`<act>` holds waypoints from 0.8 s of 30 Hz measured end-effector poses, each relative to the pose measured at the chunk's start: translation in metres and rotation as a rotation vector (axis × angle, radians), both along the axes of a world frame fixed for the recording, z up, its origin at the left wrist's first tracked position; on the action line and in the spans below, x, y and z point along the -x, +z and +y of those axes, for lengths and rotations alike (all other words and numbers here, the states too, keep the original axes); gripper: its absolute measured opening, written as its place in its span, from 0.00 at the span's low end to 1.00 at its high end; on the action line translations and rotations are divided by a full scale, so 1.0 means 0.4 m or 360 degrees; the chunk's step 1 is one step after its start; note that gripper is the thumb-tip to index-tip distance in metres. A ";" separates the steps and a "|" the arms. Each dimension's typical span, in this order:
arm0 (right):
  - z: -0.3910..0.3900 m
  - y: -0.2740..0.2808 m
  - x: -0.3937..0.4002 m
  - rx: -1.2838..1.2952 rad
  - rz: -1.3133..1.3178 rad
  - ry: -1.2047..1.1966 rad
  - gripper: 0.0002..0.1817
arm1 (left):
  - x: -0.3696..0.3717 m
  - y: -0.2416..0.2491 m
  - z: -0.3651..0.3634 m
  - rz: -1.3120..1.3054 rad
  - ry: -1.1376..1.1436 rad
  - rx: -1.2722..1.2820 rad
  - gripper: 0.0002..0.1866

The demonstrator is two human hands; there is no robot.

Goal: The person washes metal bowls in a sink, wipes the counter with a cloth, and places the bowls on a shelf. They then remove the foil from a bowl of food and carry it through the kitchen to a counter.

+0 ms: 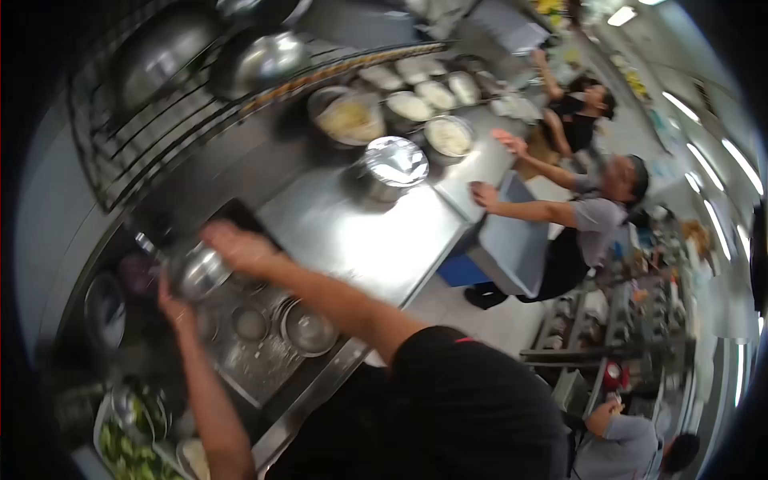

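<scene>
Over the sink at the left, a shiny metal bowl [204, 272] sits between my two hands. My right hand [236, 246] reaches across to its upper edge, smeared by motion, so its fingers do not show clearly. Beside the bowl's lower left edge is my left hand [178, 310], fingers pointing up and also blurred. A bright metal strip [146, 243] shows just beyond the left fingertips; I cannot tell whether that hand holds it. Close below the bowl, a round metal strainer or bowl [310, 330] and a smaller round dish [250, 324] rest on the wet metal surface.
A steel counter [320, 228] carries a foil-covered pot [396, 164] and several bowls of pale food. Above hangs a wire rack [152, 136] with large metal bowls. Chopped greens [132, 448] lie lower left. A person [592, 212] stands by a grey bin [516, 240]; others are farther off.
</scene>
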State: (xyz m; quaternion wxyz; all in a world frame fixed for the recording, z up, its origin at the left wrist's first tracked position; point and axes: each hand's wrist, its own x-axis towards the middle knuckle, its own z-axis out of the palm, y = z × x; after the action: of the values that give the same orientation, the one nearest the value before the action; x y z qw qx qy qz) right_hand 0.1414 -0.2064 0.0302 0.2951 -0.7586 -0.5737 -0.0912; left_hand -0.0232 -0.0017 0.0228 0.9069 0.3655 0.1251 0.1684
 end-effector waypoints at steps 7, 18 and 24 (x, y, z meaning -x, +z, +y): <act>-0.181 -0.070 -0.355 0.0373 -0.0342 -0.1151 0.43 | 0.051 -0.353 -0.361 0.1147 -0.0147 -0.1553 0.31; -0.384 -0.089 -0.077 0.0549 0.1061 -0.0117 0.25 | 0.152 -0.287 -0.651 0.1798 -0.0554 -0.2079 0.35; -0.418 -0.175 0.141 0.0478 0.1053 -0.0438 0.25 | 0.228 -0.354 -0.472 0.1710 0.0050 -0.1010 0.30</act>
State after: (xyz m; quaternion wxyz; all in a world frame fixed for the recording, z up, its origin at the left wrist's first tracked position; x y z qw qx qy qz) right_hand 0.0851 -0.3734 -0.0399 0.3347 -0.8517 -0.3473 0.2048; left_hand -0.1144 -0.1907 -0.1187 0.5621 0.6488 0.5129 0.0034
